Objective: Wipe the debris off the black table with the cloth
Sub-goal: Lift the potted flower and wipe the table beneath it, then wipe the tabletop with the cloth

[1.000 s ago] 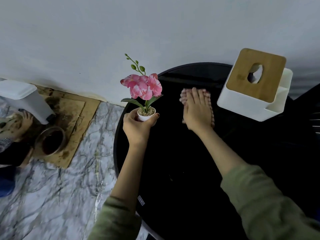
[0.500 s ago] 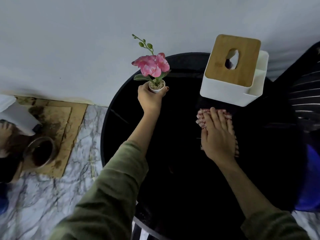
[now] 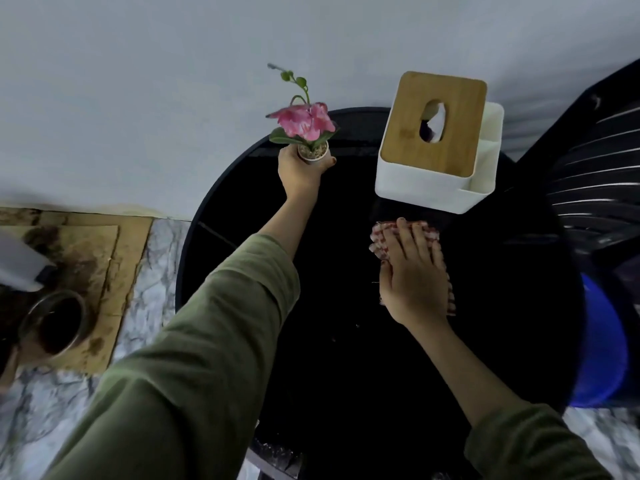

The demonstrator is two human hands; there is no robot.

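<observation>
Right hand [image 3: 414, 282] lies palm-down, fingers [image 3: 419, 242] extended and together, pressing the red-and-white checked cloth [image 3: 381, 239] flat on the black table [image 3: 346, 358], right of frame centre, just below the white tissue box [image 3: 438, 147] with its wooden lid. Left arm reaches toward upper centre, olive sleeve [image 3: 214, 327] pushed back from the wrist; left hand [image 3: 301, 173] has its fingers wrapped around a small white flower pot [image 3: 313, 153] with pink blooms, over the table's far edge. A few pale specks of debris [image 3: 356, 326] lie mid-table.
</observation>
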